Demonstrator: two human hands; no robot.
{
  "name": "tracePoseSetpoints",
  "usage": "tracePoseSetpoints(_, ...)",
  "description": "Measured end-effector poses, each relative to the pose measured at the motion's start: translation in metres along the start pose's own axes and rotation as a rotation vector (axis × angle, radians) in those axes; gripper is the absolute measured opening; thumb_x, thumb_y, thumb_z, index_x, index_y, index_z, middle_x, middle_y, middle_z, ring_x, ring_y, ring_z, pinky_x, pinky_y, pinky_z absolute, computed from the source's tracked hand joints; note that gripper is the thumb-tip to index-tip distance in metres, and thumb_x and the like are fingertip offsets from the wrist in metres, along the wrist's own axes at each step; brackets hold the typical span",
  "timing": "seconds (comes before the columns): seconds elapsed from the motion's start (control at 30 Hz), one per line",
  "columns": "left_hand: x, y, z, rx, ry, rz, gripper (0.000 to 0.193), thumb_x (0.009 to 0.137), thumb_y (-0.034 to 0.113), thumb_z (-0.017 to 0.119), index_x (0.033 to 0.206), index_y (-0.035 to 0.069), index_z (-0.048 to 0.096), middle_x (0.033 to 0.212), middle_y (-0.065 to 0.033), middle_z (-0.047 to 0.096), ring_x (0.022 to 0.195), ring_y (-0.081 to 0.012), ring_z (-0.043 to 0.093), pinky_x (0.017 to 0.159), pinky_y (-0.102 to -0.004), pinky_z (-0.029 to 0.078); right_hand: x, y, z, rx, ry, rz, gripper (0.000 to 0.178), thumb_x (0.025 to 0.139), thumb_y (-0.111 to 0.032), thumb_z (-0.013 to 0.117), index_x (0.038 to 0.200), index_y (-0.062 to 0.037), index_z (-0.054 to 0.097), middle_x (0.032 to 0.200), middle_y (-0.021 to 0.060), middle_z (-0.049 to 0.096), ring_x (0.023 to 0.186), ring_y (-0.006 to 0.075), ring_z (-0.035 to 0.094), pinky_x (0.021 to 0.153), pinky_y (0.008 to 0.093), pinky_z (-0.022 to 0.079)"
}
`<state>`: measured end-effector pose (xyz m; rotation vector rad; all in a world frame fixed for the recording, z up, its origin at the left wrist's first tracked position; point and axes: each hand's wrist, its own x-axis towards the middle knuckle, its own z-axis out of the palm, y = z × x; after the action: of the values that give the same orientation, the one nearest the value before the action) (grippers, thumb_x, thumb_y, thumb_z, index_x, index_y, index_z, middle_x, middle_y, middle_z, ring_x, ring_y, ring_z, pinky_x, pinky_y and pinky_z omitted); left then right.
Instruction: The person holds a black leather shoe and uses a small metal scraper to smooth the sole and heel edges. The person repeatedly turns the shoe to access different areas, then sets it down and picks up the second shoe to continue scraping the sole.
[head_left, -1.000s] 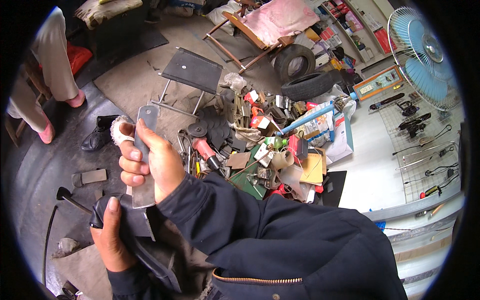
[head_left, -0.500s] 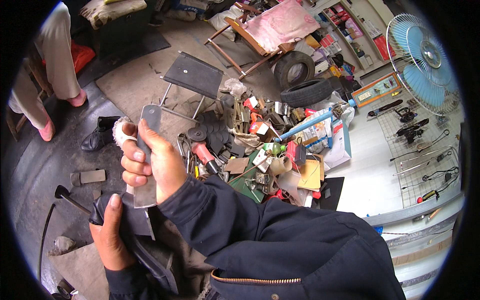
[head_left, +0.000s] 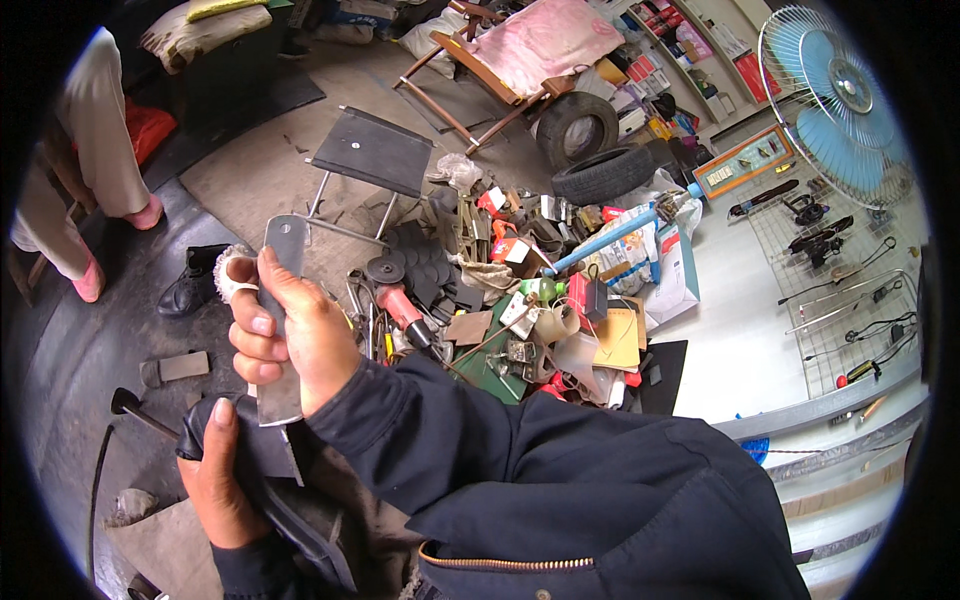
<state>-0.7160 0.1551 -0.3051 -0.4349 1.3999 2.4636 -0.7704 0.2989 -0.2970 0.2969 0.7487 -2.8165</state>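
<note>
My right hand [head_left: 318, 350] is closed around a flat steel knife blade [head_left: 280, 395], which stands nearly upright. A whitish wrap [head_left: 236, 272] covers one of its fingers. The blade's wide lower edge meets a dark flat piece [head_left: 280, 455] at the heel of a black shoe [head_left: 300, 525]. My left hand [head_left: 222, 480] grips that shoe at the heel end, thumb up and close below the blade; its other fingers are mostly hidden. The shoe lies tilted over my lap, its toe end toward the lower edge.
A black boot [head_left: 190, 283] stands on the floor at left, near a seated person's legs [head_left: 105, 140]. Ahead are a folding stool [head_left: 372, 150], an angle grinder [head_left: 402, 310], heaped tools and boxes, and tires [head_left: 603, 180]. A blue fan [head_left: 850, 90] stands at right.
My right hand and the blade have shifted slightly left and down. Both hands keep their holds. The surroundings sit a little further left in the view.
</note>
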Motion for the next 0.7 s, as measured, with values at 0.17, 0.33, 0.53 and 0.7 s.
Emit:
tracePoseSetpoints(0.17,0.002,-0.003,-0.003,0.011,0.020,-0.011,0.026,0.091,0.021,0.065,0.106,0.001,0.058,0.096,-0.0040,0.061,0.085,-0.0121,0.056,0.081,-0.0270,0.045,0.000,0.000,0.003,-0.033,0.036,0.002,0.034,0.103,-0.044,0.044,0.106,-0.0116,0.055,0.065,-0.0035,0.035,0.049,0.0064,0.028,0.045,0.0229,0.026)
tracePoseSetpoints(0.33,0.005,-0.002,-0.007,0.021,-0.022,-0.015,0.023,0.091,0.020,0.064,0.104,0.001,0.059,0.094,-0.0036,0.061,0.083,-0.0118,0.056,0.079,-0.0265,0.045,0.000,0.000,0.004,-0.055,0.014,-0.021,0.035,0.102,-0.045,0.045,0.105,-0.0117,0.055,0.065,-0.0035,0.034,0.049,0.0064,0.027,0.045,0.0231,0.026)
tracePoseSetpoints(0.53,0.001,-0.001,0.001,-0.004,0.013,0.000,0.019,0.091,0.019,0.064,0.099,0.003,0.059,0.089,-0.0018,0.061,0.079,-0.0101,0.056,0.074,-0.0251,0.045,0.003,0.001,0.002,-0.051,0.009,-0.015,0.038,0.101,-0.048,0.047,0.104,-0.0113,0.056,0.062,-0.0047,0.035,0.045,0.0058,0.029,0.042,0.0240,0.027)
tracePoseSetpoints(0.7,0.001,0.001,0.005,-0.010,0.037,-0.008,0.014,0.090,0.017,0.064,0.091,0.004,0.060,0.083,0.0015,0.059,0.074,-0.0078,0.053,0.071,-0.0230,0.043,0.004,0.001,0.002,-0.065,-0.015,-0.017,0.035,0.101,-0.047,0.047,0.099,-0.0131,0.056,0.061,-0.0049,0.035,0.045,0.0061,0.029,0.042,0.0240,0.027)
